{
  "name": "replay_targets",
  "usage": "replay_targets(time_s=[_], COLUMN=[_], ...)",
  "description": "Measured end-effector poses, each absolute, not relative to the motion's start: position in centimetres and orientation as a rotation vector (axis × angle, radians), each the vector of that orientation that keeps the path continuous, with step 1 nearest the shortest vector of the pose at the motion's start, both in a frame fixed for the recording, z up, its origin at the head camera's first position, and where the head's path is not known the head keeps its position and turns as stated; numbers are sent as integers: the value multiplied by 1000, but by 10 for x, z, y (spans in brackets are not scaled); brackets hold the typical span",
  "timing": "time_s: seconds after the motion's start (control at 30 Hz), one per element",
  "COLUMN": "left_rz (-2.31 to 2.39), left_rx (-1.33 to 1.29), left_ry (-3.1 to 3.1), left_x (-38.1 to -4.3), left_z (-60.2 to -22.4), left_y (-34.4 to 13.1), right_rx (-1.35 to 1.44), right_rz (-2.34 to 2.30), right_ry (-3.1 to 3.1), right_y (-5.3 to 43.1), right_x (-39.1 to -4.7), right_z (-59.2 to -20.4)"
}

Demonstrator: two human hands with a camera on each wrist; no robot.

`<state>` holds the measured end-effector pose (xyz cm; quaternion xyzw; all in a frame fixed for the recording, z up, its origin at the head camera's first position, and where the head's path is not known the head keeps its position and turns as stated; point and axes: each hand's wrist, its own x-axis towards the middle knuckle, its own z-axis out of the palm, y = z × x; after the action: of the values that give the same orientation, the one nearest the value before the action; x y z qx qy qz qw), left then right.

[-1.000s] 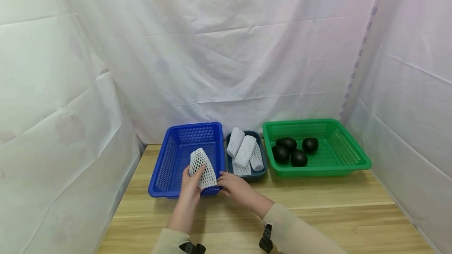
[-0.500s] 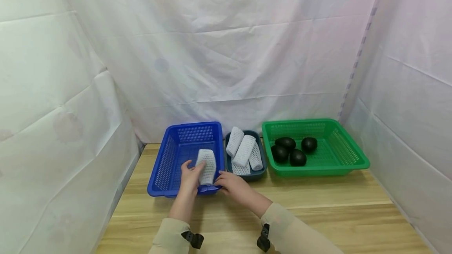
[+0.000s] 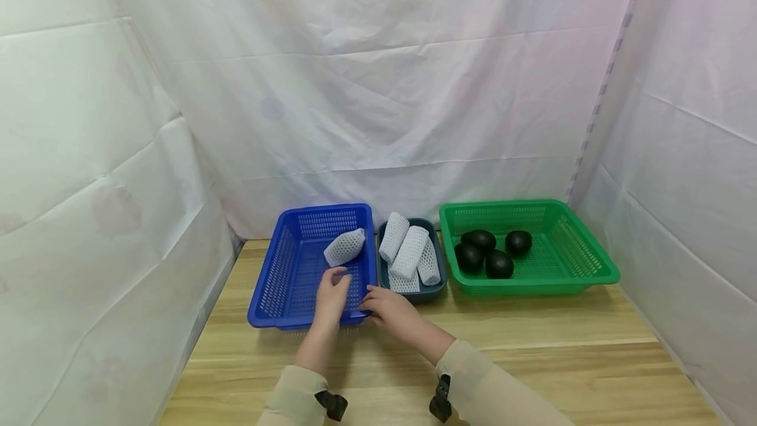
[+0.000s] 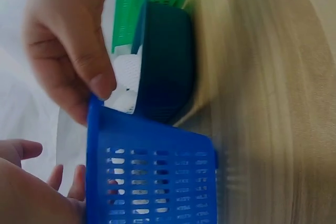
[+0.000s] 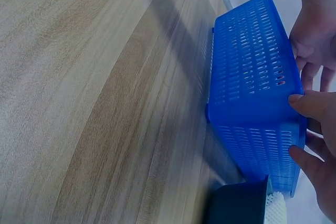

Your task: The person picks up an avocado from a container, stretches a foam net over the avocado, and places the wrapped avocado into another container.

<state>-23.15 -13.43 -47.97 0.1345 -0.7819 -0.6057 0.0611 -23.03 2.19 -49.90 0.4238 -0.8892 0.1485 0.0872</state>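
Observation:
A white foam net sleeve (image 3: 345, 247), plumped out as if something is inside, lies in the blue plastic basket (image 3: 278, 281). What fills it is hidden by the mesh. My left hand (image 3: 332, 294) hovers over the basket's near side, fingers loosely bent and holding nothing, apart from the sleeve. In the left wrist view this left hand (image 4: 42, 192) is partly behind the basket wall. My right hand (image 3: 393, 313) pinches the rim at the basket's near right corner, with the thumb and fingers on either side of it; the right wrist view shows that hand (image 5: 320, 140) at the corner.
A small dark teal bin (image 3: 434, 293) with several white foam net sleeves (image 3: 409, 253) stands right of the blue basket. Further right, a green basket (image 3: 568, 261) holds several dark avocado-shaped fruits (image 3: 499, 264). White cloth (image 3: 378, 84) hangs behind the wooden table (image 3: 473, 373).
My left hand has let go of the foam net sleeve, which now lies farther back in the blue basket, turned slantwise. The right hand has stayed at the basket's corner.

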Motion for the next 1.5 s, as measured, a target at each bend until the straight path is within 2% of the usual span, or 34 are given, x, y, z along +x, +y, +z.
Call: replay_targets(time_s=[0.47,0.77,1.17,1.5], left_rz=[-1165,-638,-490,-463], left_rx=[315,143,97,100], left_ry=[-2832,-3087,-3184,-3203], left_x=[-236,-240,-238,-240], left_z=[-492,-508,-508,-510], left_y=[-117,-110,-106,-106], right_rx=[1336,1024,326,166], right_rz=[554,566,628,542], right_ry=[-2646,-2670,-2854,-2962], right_y=[44,92,182,233], right_x=[-237,-249,-275,-285], right_z=[-503,-491,-479,-490])
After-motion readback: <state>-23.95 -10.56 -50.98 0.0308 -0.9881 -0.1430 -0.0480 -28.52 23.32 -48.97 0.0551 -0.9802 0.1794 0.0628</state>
